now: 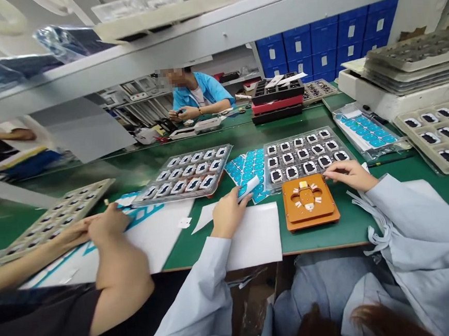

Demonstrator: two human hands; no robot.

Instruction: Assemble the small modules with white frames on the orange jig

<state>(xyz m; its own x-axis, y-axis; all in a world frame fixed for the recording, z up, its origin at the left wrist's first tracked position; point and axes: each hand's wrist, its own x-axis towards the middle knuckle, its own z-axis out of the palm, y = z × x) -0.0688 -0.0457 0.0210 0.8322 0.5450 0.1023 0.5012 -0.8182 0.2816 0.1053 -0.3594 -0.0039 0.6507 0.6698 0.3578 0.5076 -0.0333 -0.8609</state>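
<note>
Fingers of the left hand (227, 214) are closed on a label strip (251, 185), which curls upward over a white sheet (258, 240) at the near edge of the desk (183, 241). Fingertips of the right hand (352, 177) are bent together at the far right corner of an orange fixture (313, 220); from where I stand I cannot tell whether they pinch a small part or merely touch the corner.

Handling, by judgement: the label strip should be light, limp and easily creased, its blue faces probably tacky; take it by the outer margin of the white backing. The orange fixture looks stiff and fairly heavy; hold it by its side edges, clear of the central recess.

Materials: the fixture is a squarish plate with a matte finish, rounded corners and a lobed recess ringed by small pale blocks. The white sheet is flat and smooth. Behind the strip, blue label sheets (254, 164) lie overlapped, printed in rows of rounded shapes. Just beyond the fixture, a clear tray (337, 141) of thin, glossy, probably flexible plastic seats white-rimmed frames with dark centres.

Further left, a co-worker's hands (110, 222) work over another white surface; opposite sits a person in blue (213, 91).
</note>
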